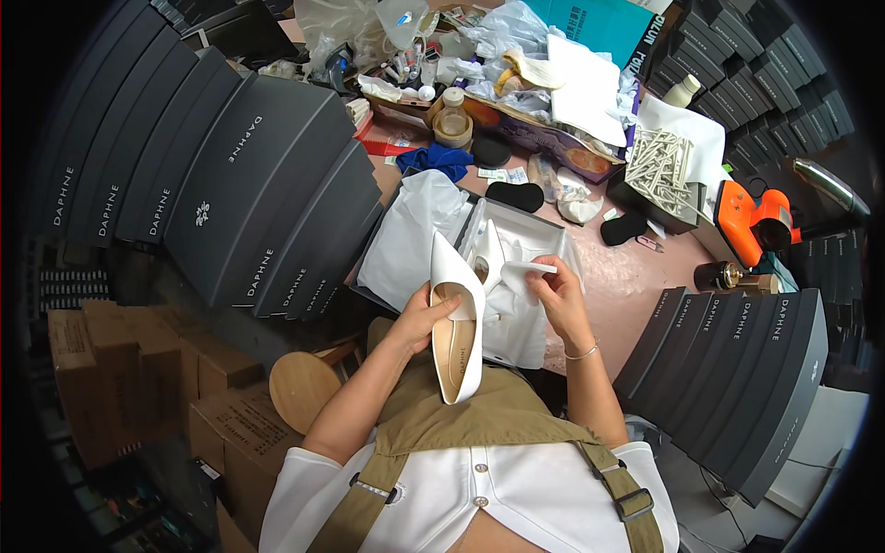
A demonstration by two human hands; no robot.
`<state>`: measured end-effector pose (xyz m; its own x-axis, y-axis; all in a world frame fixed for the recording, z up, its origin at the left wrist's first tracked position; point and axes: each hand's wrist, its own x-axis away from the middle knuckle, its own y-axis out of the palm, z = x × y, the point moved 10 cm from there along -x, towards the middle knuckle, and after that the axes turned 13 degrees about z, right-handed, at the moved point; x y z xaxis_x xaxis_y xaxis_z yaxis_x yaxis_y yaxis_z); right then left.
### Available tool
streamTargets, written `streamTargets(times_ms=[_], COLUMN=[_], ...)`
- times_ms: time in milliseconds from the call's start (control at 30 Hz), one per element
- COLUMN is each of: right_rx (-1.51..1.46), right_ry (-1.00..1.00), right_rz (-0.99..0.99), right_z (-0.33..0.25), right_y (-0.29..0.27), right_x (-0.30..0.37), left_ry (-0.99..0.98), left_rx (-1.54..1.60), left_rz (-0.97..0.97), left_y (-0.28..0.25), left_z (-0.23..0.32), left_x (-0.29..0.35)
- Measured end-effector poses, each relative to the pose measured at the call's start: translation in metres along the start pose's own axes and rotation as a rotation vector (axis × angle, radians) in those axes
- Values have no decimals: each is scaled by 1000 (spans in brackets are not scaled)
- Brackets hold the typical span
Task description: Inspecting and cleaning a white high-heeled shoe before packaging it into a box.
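My left hand [419,320] is closed round the side of a white pointed shoe [456,267], with the thumb inside its opening. The shoe's toe points away from me, and its beige insole shows. My right hand [561,297] pinches a small flat white piece [530,266] between thumb and fingers; its exact kind is unclear. Beneath both hands lies an open grey shoe box [532,218] lined with white tissue paper [410,230]. A second white shoe [488,241] rests in it, partly hidden by the held shoe.
Stacked dark shoe boxes [267,175] rise at left, with more boxes [728,369] at right. A box of white sticks [662,170] and an orange tool [751,217] are on the right. A blue cloth [435,162], a jar [453,124] and black pads [515,195] lie beyond the box.
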<state>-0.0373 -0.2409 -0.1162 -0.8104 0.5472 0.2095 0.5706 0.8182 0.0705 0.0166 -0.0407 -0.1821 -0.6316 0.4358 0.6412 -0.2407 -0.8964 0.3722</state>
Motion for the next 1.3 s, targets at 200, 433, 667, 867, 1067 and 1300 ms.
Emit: streamTargets(times_ms=[200,433,667,867,1067,1300], right_rx=[-389,-399,-384,-402,-341,-158], right_ry=[111,188,181,227,202,-123], right_rz=[-126,-417,-435,-434,-450,-152], right_z=[-26,-28,-34,-25,-21,-29], right_y=[46,107,109,110,112,78], right_x=[-8,-10,-2,-5,-7,-16], left_ry=[93,188,269,407,325,-295], left_rx=[-205,-141,-339,-292,-474,388], left_rz=[-128,-77,-48,-129,12,-295], left_y=[31,48,31,43,24,51], left_z=[25,28,29,49,28,-19], left_x=[12,32,33,51,23,38])
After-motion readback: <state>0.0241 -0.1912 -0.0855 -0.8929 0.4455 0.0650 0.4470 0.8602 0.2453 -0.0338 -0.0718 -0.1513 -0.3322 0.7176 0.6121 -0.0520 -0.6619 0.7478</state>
